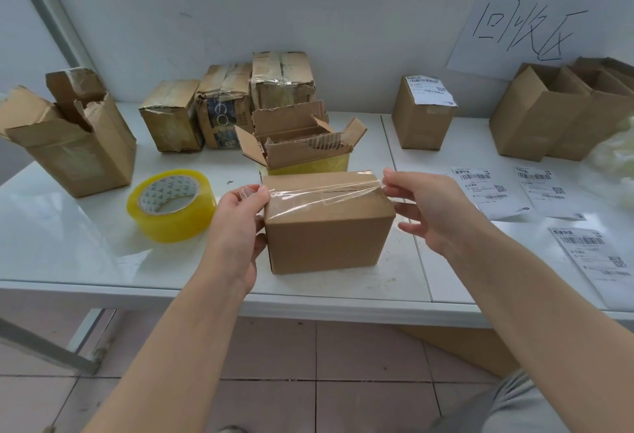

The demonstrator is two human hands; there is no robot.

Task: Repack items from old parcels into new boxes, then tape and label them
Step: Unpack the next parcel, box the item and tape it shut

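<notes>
Head view: a glossy white desk (pixel 68 244) stands against a white wall (pixel 308 3) over a tiled floor (pixel 308 381). A closed brown box (pixel 329 237) sits near the desk's front edge, long axis running left to right. The fingers of the left hand (pixel 236 223) and right hand (pixel 425 206) each pinch one end of a clear tape strip (pixel 322 189) stretched along that axis across the box top.
</notes>
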